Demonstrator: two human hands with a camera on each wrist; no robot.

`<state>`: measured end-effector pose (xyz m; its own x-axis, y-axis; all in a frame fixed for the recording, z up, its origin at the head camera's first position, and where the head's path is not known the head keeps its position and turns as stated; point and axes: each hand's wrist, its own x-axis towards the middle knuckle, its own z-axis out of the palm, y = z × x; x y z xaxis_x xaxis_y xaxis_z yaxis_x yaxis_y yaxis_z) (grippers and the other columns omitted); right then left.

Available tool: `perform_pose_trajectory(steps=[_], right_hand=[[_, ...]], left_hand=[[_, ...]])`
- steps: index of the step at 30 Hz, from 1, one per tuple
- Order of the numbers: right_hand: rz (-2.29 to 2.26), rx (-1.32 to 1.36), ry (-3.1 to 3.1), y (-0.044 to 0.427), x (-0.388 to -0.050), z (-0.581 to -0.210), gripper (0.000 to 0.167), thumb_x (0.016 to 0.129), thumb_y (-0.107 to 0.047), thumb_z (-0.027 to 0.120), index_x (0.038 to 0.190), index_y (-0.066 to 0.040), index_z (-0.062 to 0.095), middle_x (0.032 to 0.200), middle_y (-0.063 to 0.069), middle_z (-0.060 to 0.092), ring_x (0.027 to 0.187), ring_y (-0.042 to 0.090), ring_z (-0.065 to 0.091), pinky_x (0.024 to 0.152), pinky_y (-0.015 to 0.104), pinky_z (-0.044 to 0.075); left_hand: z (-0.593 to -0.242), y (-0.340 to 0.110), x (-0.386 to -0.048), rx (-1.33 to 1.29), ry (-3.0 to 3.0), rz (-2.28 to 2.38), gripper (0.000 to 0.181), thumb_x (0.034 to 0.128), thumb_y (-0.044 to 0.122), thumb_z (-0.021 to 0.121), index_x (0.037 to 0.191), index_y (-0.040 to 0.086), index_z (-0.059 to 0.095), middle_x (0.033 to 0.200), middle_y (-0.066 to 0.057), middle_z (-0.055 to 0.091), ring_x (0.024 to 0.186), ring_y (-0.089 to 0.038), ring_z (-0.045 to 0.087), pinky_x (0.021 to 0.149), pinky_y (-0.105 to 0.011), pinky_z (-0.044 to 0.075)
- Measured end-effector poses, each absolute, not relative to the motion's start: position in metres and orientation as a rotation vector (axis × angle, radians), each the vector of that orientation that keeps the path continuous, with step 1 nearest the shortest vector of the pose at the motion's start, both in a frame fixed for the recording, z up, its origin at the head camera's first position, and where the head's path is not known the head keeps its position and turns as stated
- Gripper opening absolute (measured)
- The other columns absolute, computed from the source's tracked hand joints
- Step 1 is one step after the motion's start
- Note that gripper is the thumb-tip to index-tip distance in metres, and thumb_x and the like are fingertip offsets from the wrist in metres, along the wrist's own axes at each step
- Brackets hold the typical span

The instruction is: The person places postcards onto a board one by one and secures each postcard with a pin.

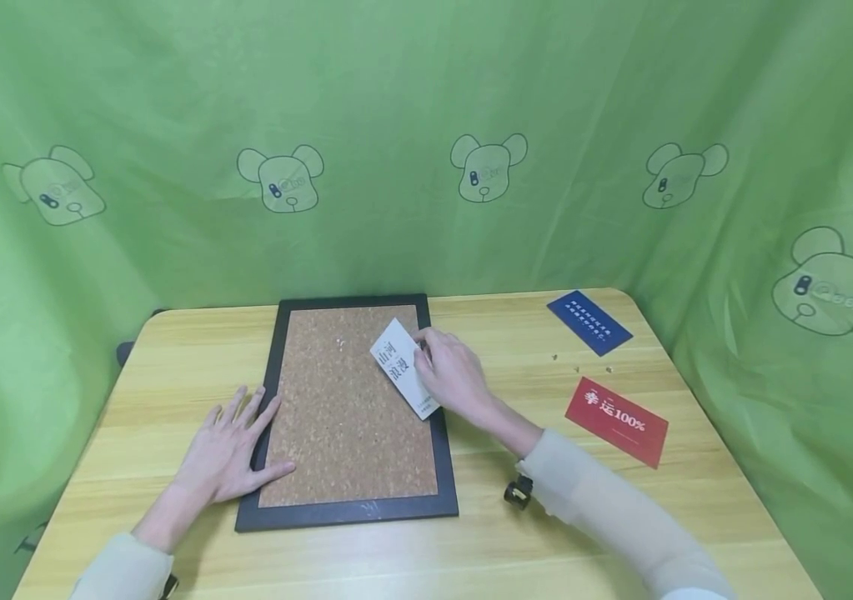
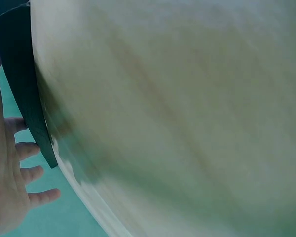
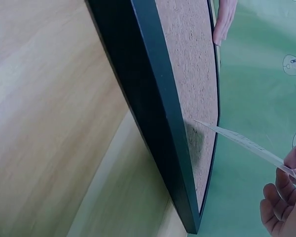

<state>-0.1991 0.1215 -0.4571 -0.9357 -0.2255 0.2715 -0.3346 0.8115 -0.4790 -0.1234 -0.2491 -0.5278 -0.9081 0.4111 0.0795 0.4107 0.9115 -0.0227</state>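
In the head view, my right hand (image 1: 454, 375) pinched a white card (image 1: 398, 362) over the cork board (image 1: 347, 425), right of centre; my left hand (image 1: 227, 454) lay spread on its left edge. My left wrist's view showed loose fingers (image 2: 44, 197) beside the dark frame (image 2: 20, 84) (mostly, I saw surface (image 2: 177, 98)). From my right wrist, the card slanted above the board.

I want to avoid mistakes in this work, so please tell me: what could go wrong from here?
The right hand pinches the white card at one side only, so it might slip or bend. The card is slanted against the cork board, so it could end up crooked. Tiny pieces lie loose between the blue card and the red card; a passing sleeve might scatter them.
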Motion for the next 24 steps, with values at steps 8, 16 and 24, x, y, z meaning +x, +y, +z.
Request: perform_pose_trajectory(steps=[8,16,24], right_hand=[[0.823,0.453,-2.81,0.116,-0.201,-0.462,0.027,0.103,-0.016,0.056,0.125,-0.008,0.07,0.087,0.003,0.069,0.079,0.018,0.059,0.062,0.026,0.044],[0.862,0.473,-2.827,0.116,-0.204,-0.467,0.028,0.103,-0.017,0.057,0.126,-0.01,0.07,0.085,0.002,0.068,0.079,0.018,0.059,0.059,0.026,0.043],[0.794,0.587,-2.799,0.121,-0.209,-0.473,0.031,0.1,-0.015,0.068,0.129,-0.007,0.071,0.092,0.005,0.071,0.081,0.017,0.059,0.061,0.023,0.044]], left_hand=[[-0.527,-0.249,-0.123,-0.644,-2.96,-0.008,0.109,0.0828,0.085,0.06,0.163,0.013,0.041,0.166,-0.022,0.043,0.153,-0.049,0.041,0.114,-0.069,0.044],[-0.526,-0.249,-0.122,-0.639,-3.0,-0.005,0.11,0.0835,0.085,0.059,0.164,0.014,0.038,0.168,-0.021,0.041,0.155,-0.048,0.038,0.116,-0.069,0.042],[-0.526,-0.249,-0.122,-0.635,-2.992,-0.012,0.11,0.0831,0.085,0.06,0.165,0.014,0.038,0.168,-0.022,0.041,0.155,-0.049,0.039,0.116,-0.069,0.043]])
